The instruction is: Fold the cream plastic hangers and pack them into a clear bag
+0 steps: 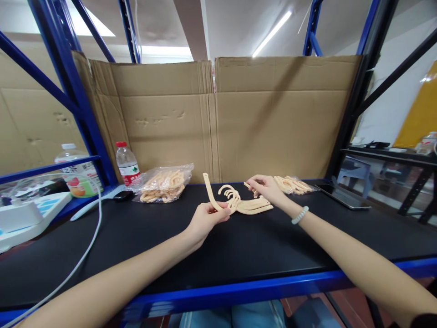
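Observation:
A stack of cream plastic hangers (251, 206) lies on the black tabletop (239, 250) in the middle. My left hand (206, 221) is closed on the left end of the hangers, with one curved arm (209, 189) sticking up to the left. My right hand (266, 187) rests on the far right part of the stack, its fingers pinched on a hanger piece. A white bead bracelet (300, 215) is on my right wrist.
A clear bag of more hangers (164, 183) lies at the back left, another pile (293, 184) at the back right. A water bottle (127, 165), a drink bottle (77, 175), a white cable (85, 246) and a tablet (343, 196) surround them. Cardboard (239, 114) walls the back.

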The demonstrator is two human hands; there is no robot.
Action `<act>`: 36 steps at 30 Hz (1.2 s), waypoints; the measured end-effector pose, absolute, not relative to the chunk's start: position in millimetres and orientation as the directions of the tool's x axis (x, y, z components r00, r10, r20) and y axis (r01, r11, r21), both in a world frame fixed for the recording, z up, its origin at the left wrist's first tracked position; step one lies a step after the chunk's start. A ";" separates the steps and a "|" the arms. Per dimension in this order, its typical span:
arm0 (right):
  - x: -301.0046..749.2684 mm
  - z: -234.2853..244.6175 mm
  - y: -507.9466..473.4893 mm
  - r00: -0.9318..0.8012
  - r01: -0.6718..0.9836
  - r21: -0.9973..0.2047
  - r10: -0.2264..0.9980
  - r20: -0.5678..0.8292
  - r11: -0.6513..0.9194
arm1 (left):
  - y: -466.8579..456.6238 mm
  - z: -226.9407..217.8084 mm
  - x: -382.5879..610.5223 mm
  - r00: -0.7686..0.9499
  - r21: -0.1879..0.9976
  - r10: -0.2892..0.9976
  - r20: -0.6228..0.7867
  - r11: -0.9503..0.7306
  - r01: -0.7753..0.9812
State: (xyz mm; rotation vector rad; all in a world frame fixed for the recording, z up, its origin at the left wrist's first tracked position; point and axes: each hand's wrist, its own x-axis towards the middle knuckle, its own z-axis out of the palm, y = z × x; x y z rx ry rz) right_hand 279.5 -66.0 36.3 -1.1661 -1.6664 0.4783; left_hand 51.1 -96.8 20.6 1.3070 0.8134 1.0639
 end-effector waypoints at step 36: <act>291.1 9.1 -21.4 0.069 0.977 -0.212 0.906 0.418 0.023 | -97.8 25.6 50.5 0.282 0.955 0.953 0.111 -0.023 -0.296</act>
